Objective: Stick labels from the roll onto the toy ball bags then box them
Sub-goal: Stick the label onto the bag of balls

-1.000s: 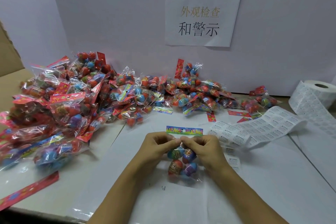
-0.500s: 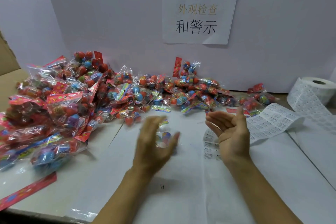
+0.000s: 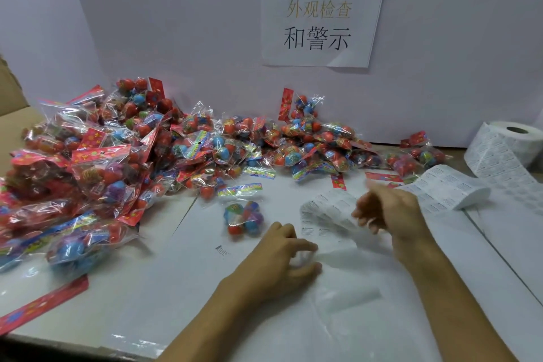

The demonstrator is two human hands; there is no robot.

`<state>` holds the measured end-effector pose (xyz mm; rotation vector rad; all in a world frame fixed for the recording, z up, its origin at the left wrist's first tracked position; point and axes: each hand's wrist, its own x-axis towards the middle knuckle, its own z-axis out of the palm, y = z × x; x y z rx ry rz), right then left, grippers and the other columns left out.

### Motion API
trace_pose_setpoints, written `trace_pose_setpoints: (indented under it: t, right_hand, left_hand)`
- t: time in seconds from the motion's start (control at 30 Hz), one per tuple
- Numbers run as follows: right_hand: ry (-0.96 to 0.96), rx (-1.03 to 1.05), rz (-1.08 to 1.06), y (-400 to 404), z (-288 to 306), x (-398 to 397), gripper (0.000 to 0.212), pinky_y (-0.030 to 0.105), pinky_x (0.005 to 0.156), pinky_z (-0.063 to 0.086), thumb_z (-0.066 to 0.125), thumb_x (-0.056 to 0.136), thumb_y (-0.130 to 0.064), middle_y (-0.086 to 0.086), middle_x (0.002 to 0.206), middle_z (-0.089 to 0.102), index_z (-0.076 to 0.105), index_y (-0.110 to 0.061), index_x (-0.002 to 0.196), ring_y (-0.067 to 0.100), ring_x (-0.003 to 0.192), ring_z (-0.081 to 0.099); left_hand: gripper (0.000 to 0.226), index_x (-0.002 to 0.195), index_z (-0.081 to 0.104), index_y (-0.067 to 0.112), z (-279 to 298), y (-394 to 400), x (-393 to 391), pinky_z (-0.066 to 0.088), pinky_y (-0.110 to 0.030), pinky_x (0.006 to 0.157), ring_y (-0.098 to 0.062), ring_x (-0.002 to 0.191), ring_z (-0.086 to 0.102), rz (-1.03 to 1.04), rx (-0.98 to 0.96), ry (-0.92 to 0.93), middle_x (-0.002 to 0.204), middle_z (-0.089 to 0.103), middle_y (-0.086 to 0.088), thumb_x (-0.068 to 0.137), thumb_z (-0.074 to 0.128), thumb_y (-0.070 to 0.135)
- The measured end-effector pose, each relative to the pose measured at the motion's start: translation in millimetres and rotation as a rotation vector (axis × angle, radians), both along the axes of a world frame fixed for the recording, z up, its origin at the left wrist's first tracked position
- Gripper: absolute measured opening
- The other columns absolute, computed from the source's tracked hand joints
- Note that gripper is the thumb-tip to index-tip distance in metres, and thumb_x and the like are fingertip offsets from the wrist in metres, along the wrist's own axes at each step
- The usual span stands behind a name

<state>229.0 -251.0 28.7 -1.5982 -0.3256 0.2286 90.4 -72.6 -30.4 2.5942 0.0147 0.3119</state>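
Reaching across the white table [image 3: 440, 288], my right hand [image 3: 388, 211] is over the loose end of the label strip [image 3: 329, 211], its fingers [image 3: 364, 219] curled down at the paper; motion blur keeps me from telling whether they pinch a label or only touch it. My left hand [image 3: 282, 261] rests low on the table just below the strip's end, fingers loosely bent with thumb and forefinger drawn toward each other, and I cannot tell whether anything is between them. One bag [image 3: 244, 214] of coloured balls lies by itself on the table, just left of my left hand and apart from it, its striped header card pointing away from me. Behind it and to my left, a big pile [image 3: 123, 156] of the same bags spreads along the wall, thinning out toward the right. The strip runs from my right hand, over a hump, back to the roll [image 3: 511, 144] standing at the far right by the wall. A paper sign [image 3: 323, 17] with Chinese characters is taped to the wall above the pile. At the far left edge a piece of brown cardboard [image 3: 11, 97] shows.
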Motion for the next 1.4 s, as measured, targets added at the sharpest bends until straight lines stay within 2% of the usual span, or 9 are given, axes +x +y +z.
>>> trace_pose_setpoints:
  t: [0.1,0.23,0.33,0.47,0.57,0.7,0.93,1.07,1.4]
  right_hand:
    - [-0.094,-0.493,0.133,4.3,-13.2,0.7,0.02,0.028,0.064,0.052,0.071,0.093,-0.031,0.001,0.083,0.078,0.077,-0.014,0.086,0.013,0.072,0.071]
    - [-0.3,-0.436,0.252,5.9,-12.9,-4.9,0.043,0.03,0.109,0.038,0.074,0.09,-0.017,-0.021,0.143,0.049,0.066,-0.041,0.125,0.001,0.131,0.045]
    - [-0.365,-0.314,0.281,8.3,-10.0,-13.9,0.036,0.032,0.112,0.04,0.076,0.086,-0.006,-0.021,0.142,0.049,0.071,-0.036,0.105,0.0,0.127,0.049]
    - [-0.459,-0.275,0.275,15.3,-11.1,-24.9,0.02,0.032,0.109,0.043,0.08,0.08,-0.004,-0.016,0.126,0.061,0.073,-0.022,0.077,0.0,0.123,0.056]
    - [-0.553,-0.319,0.237,20.9,-16.6,-28.3,0.012,0.01,0.099,0.038,0.082,0.081,-0.011,-0.013,0.118,0.066,0.076,-0.021,0.079,-0.008,0.115,0.055]
    - [-0.601,-0.368,0.261,26.2,-23.5,-30.2,0.01,0.003,0.09,0.037,0.078,0.084,-0.007,-0.006,0.111,0.069,0.076,-0.017,0.085,-0.006,0.107,0.058]
    - [-0.6,-0.107,0.125,22.1,-16.4,-27.0,0.027,0.024,0.091,0.054,0.067,0.082,0.011,-0.007,0.1,0.072,0.076,-0.015,0.08,0.007,0.103,0.067]
    - [-0.628,-0.069,0.225,16.5,-7.2,-29.1,0.016,0.02,0.074,0.051,0.062,0.075,-0.005,-0.009,0.088,0.069,0.073,-0.017,0.074,0.015,0.089,0.066]
    - [-0.652,-0.195,0.255,18.3,-8.9,-33.2,0.025,0.017,0.079,0.05,0.079,0.072,0.006,-0.011,0.087,0.068,0.074,-0.018,0.069,0.012,0.088,0.067]
  left_hand:
    - [0.033,0.129,0.071,0.03,-2.8,4.8,0.2,0.03,-0.011,0.082,-0.005,0.095,0.038,-0.001,-0.079,-0.019,0.097,0.049,0.01,0.098,0.067,0.039]
    - [0.024,0.107,0.077,0.02,7.0,12.5,-4.0,0.044,-0.02,0.07,0.004,0.075,0.054,0.054,-0.425,-0.056,0.097,0.069,0.007,0.093,0.067,0.003]
    - [0.039,0.108,0.066,0.008,17.3,14.5,-8.0,0.054,-0.038,0.076,-0.016,0.085,0.066,0.057,-0.861,-0.115,0.101,0.072,-0.002,0.08,0.057,-0.018]
    - [0.051,0.106,0.063,0.012,23.7,9.9,-4.3,0.053,-0.03,0.06,-0.026,0.073,0.064,0.105,-1.347,-0.11,0.092,0.071,-0.007,0.066,0.047,-0.014]
    - [0.039,0.109,0.066,0.015,23.2,7.8,-1.9,0.058,-0.032,0.06,-0.023,0.076,0.071,0.125,-1.543,-0.053,0.089,0.074,-0.01,0.074,0.056,-0.001]
    - [0.084,0.134,0.044,0.018,17.0,7.1,-4.8,0.061,-0.039,0.07,-0.03,0.092,0.076,0.104,-1.481,0.041,0.097,0.08,-0.004,0.065,0.09,0.01]
    - [0.097,0.138,0.05,0.048,18.1,11.5,-7.6,0.061,-0.049,0.088,-0.036,0.114,0.07,-0.031,-1.381,0.125,0.121,0.075,-0.005,0.071,0.081,-0.014]
    - [0.11,0.144,0.042,0.049,18.9,11.7,-6.4,0.059,-0.047,0.092,-0.031,0.118,0.069,0.046,-1.369,0.002,0.126,0.073,0.0,0.062,0.084,-0.011]
    - [0.092,0.142,0.048,0.039,16.3,9.5,-5.6,0.061,-0.035,0.081,-0.025,0.11,0.073,0.083,-1.372,-0.033,0.116,0.077,0.0,0.066,0.086,0.005]
